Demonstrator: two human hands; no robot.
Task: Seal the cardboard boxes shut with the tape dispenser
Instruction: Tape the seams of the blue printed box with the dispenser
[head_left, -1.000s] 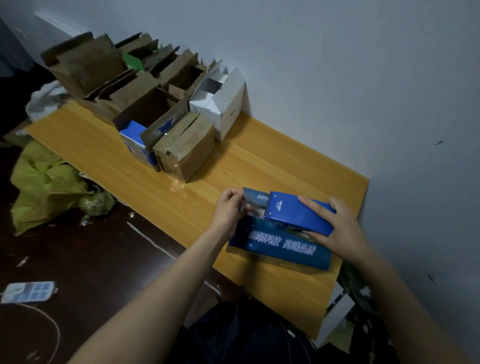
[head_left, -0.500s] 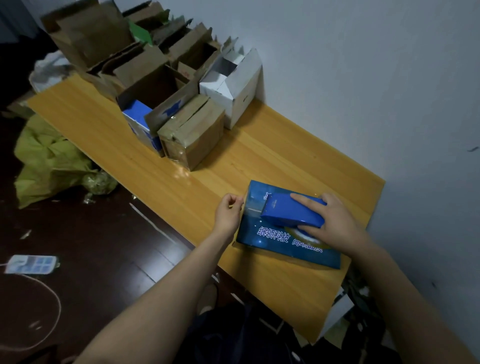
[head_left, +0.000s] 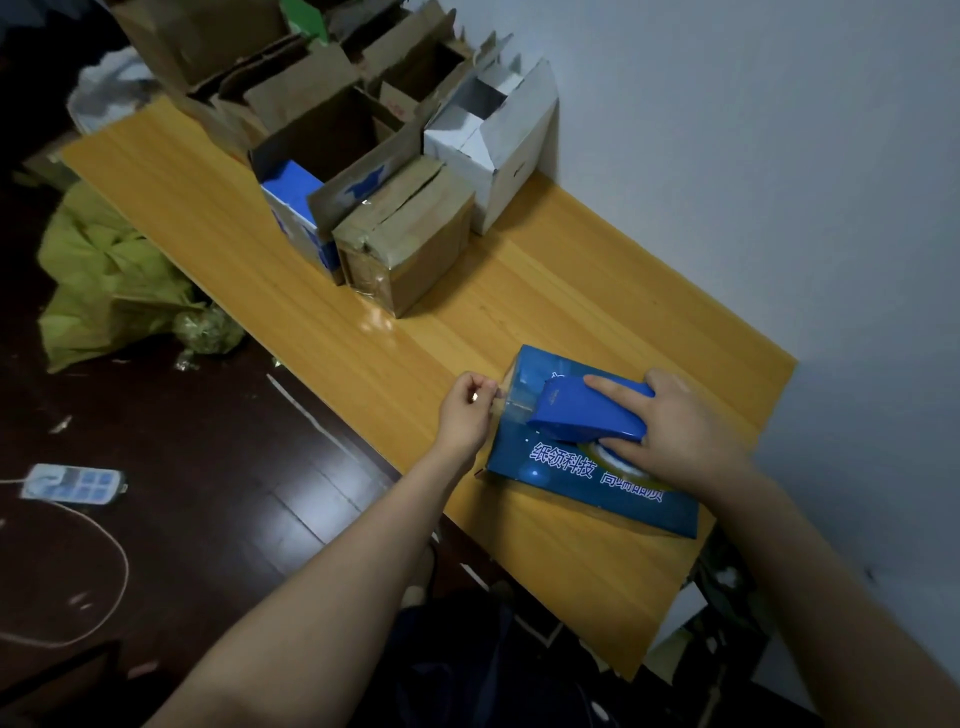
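White Chinese characters run along the flat blue cardboard box, on the person's side of the right hand, which grips the blue plastic tape dispenser. The first group reads 纸领科技. The second begins 高端, and its last characters are blurred beside the wrist. Small white print sits on the dispenser's nose, ahead of the gripping fingers, too small to read. Far beyond the grip, a dark mark on the white open carton cannot be read.
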